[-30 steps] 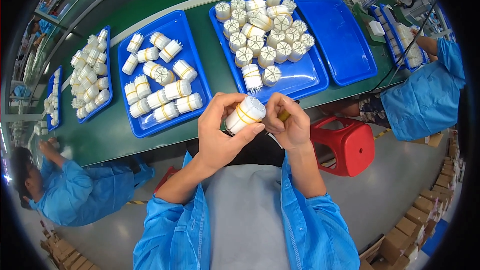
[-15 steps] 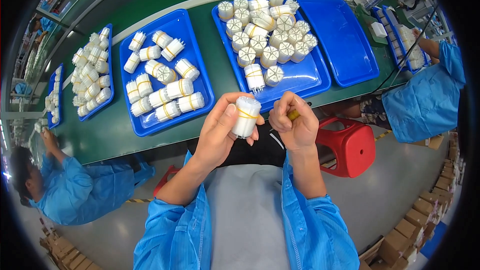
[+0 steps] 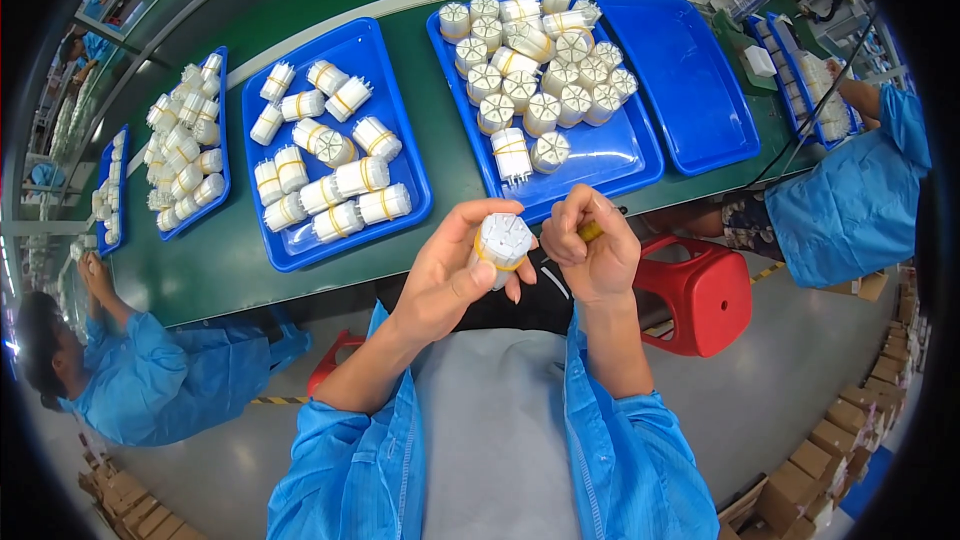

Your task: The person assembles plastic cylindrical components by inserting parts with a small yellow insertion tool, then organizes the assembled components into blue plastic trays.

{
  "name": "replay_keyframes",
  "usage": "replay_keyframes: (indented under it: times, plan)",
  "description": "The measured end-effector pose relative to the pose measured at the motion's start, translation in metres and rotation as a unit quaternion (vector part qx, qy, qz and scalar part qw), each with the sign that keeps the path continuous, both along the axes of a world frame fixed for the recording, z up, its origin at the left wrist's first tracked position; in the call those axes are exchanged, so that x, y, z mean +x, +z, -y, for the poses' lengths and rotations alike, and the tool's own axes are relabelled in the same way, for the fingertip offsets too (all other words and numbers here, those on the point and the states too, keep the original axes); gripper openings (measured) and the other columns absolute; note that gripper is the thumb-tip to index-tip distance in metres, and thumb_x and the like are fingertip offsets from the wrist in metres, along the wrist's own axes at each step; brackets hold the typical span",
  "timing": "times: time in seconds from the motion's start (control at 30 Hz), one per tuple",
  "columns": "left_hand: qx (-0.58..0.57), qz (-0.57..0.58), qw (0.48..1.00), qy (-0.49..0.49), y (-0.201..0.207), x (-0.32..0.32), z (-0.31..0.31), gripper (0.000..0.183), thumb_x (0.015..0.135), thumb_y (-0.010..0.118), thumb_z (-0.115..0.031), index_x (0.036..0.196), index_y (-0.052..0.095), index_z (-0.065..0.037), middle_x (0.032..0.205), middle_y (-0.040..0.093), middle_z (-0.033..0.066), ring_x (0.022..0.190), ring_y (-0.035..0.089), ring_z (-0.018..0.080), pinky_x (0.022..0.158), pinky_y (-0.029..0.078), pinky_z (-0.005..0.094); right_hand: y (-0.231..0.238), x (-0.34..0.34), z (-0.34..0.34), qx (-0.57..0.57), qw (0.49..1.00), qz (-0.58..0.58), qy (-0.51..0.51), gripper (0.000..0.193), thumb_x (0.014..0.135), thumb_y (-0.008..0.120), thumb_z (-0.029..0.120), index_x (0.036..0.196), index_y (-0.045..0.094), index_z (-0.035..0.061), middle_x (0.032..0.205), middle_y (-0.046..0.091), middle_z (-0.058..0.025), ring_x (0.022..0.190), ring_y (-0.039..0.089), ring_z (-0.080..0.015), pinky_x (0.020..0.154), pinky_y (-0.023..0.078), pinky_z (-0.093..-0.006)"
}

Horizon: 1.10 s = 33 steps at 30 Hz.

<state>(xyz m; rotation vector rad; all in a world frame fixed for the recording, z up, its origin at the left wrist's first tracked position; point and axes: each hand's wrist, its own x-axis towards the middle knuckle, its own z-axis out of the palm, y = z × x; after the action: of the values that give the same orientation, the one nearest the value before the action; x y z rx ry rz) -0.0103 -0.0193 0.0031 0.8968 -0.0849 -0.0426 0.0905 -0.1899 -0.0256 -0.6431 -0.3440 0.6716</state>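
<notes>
My left hand [image 3: 445, 275] is wrapped round a white cylindrical bundle [image 3: 500, 248] with a yellow band about it. The bundle's end, split into wedge-shaped segments, is tilted up into view. Close on its right, my right hand [image 3: 592, 245] is curled round a slim tool with a yellow handle [image 3: 590, 231]; most of the tool is hidden by the fingers. Beyond my hands, a blue tray [image 3: 620, 162] bears many similar banded bundles, most upright with segmented ends up. One white bundle [image 3: 512, 155] near its front edge shows thin prongs at its lower end.
Left of it, another blue tray [image 3: 385, 230] carries bundles lying on their sides. Further left are more loaded trays. A bare blue tray [image 3: 690, 90] sits on the right. Co-workers in blue [image 3: 165, 375] [image 3: 850, 190] sit at both sides. A red stool [image 3: 705, 295] stands right of me.
My left hand has tipped the bundle so its segmented end shows more, lowering it slightly. My right hand still grips the yellow-handled tool, nearly unmoved.
</notes>
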Motion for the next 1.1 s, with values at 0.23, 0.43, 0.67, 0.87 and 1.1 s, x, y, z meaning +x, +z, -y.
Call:
replay_keyframes:
  times: [0.23,0.43,0.67,0.87,1.1]
  plan:
    - [0.046,0.042,0.997,0.037,-0.002,-0.004,0.004,0.058,0.090,0.069,-0.035,0.133,0.043,-0.004,0.116,0.057,0.0212,0.099,0.064,0.0282,0.078,0.056,0.0370,0.002,0.000,0.000,-0.007,1.000,0.010,0.000,0.037,0.102,0.043,0.036,0.086,0.054,0.0046,0.055,0.038,0.0015,0.048,0.030,-0.0073,0.045,0.023,-0.0244]
    - [0.079,0.087,0.992,0.049,-0.005,-0.007,0.004,0.054,0.095,0.064,-0.033,0.135,0.038,-0.008,0.115,0.060,0.0258,0.095,0.066,0.0291,0.079,0.056,0.0392,0.001,0.001,0.000,-0.011,1.000,0.005,-0.004,0.037,0.102,0.044,0.036,0.085,0.054,0.0045,0.055,0.037,0.0013,0.048,0.030,-0.0076,0.045,0.023,-0.0245]
    - [-0.014,0.067,0.998,-0.012,-0.006,-0.006,0.001,0.043,0.101,0.054,-0.031,0.132,0.038,-0.007,0.118,0.059,0.0259,0.093,0.067,0.0277,0.079,0.057,0.0399,0.000,0.000,0.001,-0.013,1.000,0.008,-0.004,0.037,0.101,0.044,0.037,0.085,0.054,0.0046,0.054,0.037,0.0015,0.048,0.030,-0.0076,0.045,0.023,-0.0245]
    - [-0.088,0.032,0.995,-0.039,-0.008,-0.002,-0.003,0.044,0.102,0.048,-0.039,0.130,0.037,-0.008,0.114,0.056,0.0327,0.082,0.069,0.0337,0.065,0.059,0.0388,-0.001,-0.001,0.000,-0.014,1.000,-0.004,-0.005,0.037,0.102,0.044,0.036,0.085,0.054,0.0050,0.054,0.037,0.0016,0.048,0.030,-0.0076,0.045,0.023,-0.0245]
    - [-0.123,0.008,0.992,-0.027,-0.006,0.001,-0.012,0.044,0.102,0.046,-0.036,0.133,0.035,-0.007,0.119,0.054,0.0337,0.088,0.067,0.0350,0.070,0.058,0.0390,-0.002,0.000,-0.001,-0.008,1.000,-0.004,-0.008,0.036,0.101,0.044,0.035,0.085,0.053,0.0044,0.055,0.038,0.0009,0.048,0.031,-0.0082,0.045,0.023,-0.0249]
